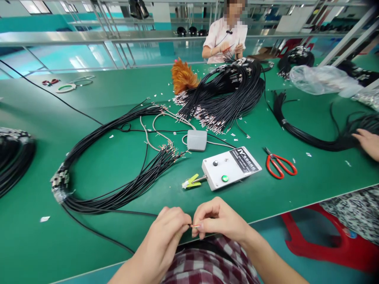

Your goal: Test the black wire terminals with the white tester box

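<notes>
My left hand is closed near the table's front edge, pinching a black cable close to its stripped end. Thin coloured wires stick out of that end, and the fingertips of my right hand are closed on them. The cable runs left from my hand toward a curved bundle of black cables. Just beyond my hands lies a white control box with a green button and a knob. A yellow-green clip is fixed to the rod at its left end.
Red-handled scissors lie right of the box, a grey pedal-like block behind it. A large cable heap and an orange feather duster are farther back. Another person's hand touches cables at right; a person works opposite.
</notes>
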{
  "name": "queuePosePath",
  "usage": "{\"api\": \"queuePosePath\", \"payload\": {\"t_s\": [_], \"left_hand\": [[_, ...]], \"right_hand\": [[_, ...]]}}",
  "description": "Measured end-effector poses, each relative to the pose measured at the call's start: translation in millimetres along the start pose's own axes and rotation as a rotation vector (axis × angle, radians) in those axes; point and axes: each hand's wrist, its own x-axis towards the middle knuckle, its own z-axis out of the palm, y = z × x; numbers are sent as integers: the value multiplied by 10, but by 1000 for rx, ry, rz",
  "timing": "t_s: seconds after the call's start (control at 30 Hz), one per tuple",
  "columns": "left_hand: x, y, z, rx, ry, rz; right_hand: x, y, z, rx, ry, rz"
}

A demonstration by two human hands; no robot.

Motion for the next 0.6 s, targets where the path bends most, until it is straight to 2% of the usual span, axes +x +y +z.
{"api": "queuePosePath", "payload": {"t_s": [0.2, 0.43, 0.6], "left_hand": [[-10, 29, -45, -59, -38, -86], [-38, 7, -63, -78, -10, -61], [-35, -3, -48, -104, 26, -68]], "right_hand": [[50, 19, -16, 73, -63, 18], [49, 25, -4, 138, -89, 91], [123, 131, 46, 288, -127, 137]]}}
